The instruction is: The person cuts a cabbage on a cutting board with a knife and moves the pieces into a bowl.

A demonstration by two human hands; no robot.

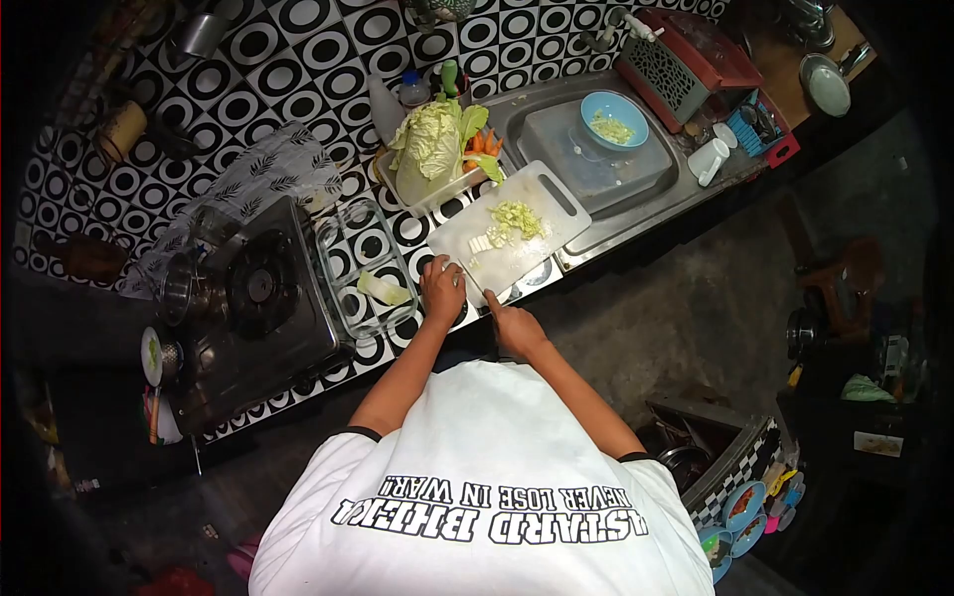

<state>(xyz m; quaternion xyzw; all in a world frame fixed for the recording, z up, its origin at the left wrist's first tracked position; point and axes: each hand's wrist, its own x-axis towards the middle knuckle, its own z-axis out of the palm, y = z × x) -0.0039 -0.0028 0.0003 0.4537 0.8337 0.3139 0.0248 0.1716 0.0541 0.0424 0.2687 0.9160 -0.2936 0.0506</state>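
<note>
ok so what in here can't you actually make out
Head view: what lies beneath the bare left hand; the hand covers it.
Head view: the handle of the thin-bladed knife; the bare right hand mostly covers it.
Head view: the whole shape of the greenish textured object; the top edge cuts it off.
Head view: what the light-blue round dishes at lower right hold; too small.

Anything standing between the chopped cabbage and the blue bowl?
Nothing visible in the way. Between chopped cabbage and blue bowl lie only the flat end of the cutting board and part of the sink. Left hand and right hand are off that line.
</note>
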